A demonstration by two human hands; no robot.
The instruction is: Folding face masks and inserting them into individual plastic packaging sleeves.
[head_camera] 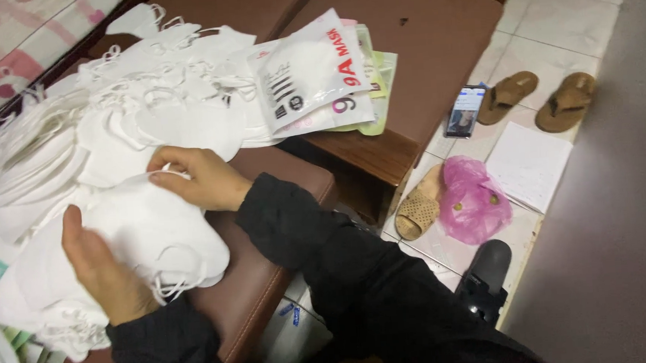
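Near the front edge of a brown padded table [269,282], the left hand [104,273] and right hand [199,178] clasp a stack of white face masks [154,237], seemingly light, soft, floppy, best gripped by its edges.

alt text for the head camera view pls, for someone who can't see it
Two bare hands, left hand and right hand, grip a stack of white face masks on a brown padded bench. More masks and a packet lie beyond; sandals sit on the tiled floor.
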